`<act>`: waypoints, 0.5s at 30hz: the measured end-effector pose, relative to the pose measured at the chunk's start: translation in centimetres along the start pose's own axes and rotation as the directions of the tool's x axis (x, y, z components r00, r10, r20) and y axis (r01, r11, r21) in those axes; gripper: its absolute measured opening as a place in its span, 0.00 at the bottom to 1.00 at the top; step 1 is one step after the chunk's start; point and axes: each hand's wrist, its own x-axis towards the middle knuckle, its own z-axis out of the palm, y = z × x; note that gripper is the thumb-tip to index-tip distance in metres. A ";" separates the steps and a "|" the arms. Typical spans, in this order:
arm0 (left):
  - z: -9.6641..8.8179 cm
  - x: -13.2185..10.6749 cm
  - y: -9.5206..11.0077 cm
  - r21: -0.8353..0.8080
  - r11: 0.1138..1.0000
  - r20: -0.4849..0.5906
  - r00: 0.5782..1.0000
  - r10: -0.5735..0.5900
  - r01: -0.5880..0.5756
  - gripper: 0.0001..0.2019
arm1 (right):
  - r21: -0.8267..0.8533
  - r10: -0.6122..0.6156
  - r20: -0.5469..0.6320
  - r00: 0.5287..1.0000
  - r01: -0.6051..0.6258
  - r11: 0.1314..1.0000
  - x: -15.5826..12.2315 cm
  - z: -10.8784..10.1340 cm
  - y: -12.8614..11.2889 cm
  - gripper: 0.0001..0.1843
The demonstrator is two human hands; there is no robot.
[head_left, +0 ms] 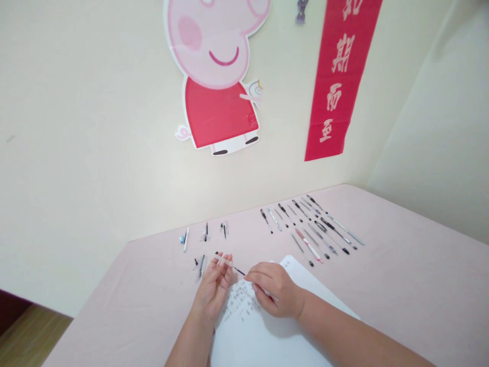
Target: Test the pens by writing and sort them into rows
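Note:
Between the fingertips of my left hand point(217, 283), palm turned up, lies a clear pen barrel point(224, 260) with a dark far end. My right hand point(275, 289) pinches a thin dark pen refill point(239, 271), whose other end meets the barrel's near opening. How far the refill sits inside it, I cannot tell. Under both hands is a white sheet of paper point(244, 341) with small dark scribbled marks. Left of my left hand lie pen parts point(201, 267), with a small black piece point(196, 262) beside them.
Further back on the pink-covered table point(401, 285) are more pen parts point(206, 232), another small group point(224, 229) and a white-and-blue pen point(186, 239). Several pens and refills lie in rows at the right, among them a pink pen point(308, 245). A wall point(95, 153) rises behind the table.

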 end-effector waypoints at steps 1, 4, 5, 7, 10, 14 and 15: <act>0.0 0.0 0.0 0.003 1.000 0.008 1.000 -0.004 0.004 0.11 | 0.005 0.005 0.002 1.000 -0.005 1.000 0.0 0.0 0.0 0.17; 0.1 -0.2 0.0 0.017 0.999 0.051 0.998 -0.037 0.037 0.11 | 0.018 0.026 0.011 1.000 -0.026 1.000 0.1 0.1 -0.1 0.16; 0.1 -0.3 0.0 0.024 0.998 0.065 0.996 -0.056 0.054 0.11 | 0.022 0.033 0.014 0.999 -0.033 0.999 0.1 0.1 -0.1 0.16; 0.2 -0.6 0.1 0.046 0.995 0.090 0.992 -0.092 0.088 0.10 | 0.025 0.048 0.005 0.999 -0.048 0.999 0.1 0.3 -0.2 0.16; 0.3 -1.0 0.1 0.082 0.989 0.127 0.983 -0.133 0.123 0.09 | 0.000 0.081 -0.055 0.995 -0.081 0.997 -0.1 0.7 -0.1 0.14; 0.2 -1.3 -0.1 0.091 0.981 0.177 0.967 -0.183 0.169 0.08 | -0.040 0.133 -0.100 0.986 -0.138 0.990 -0.6 1.3 0.3 0.09; 0.2 -1.3 -0.1 0.093 0.979 0.186 0.963 -0.195 0.180 0.08 | -0.043 0.147 -0.100 0.984 -0.152 0.988 -0.7 1.4 0.5 0.08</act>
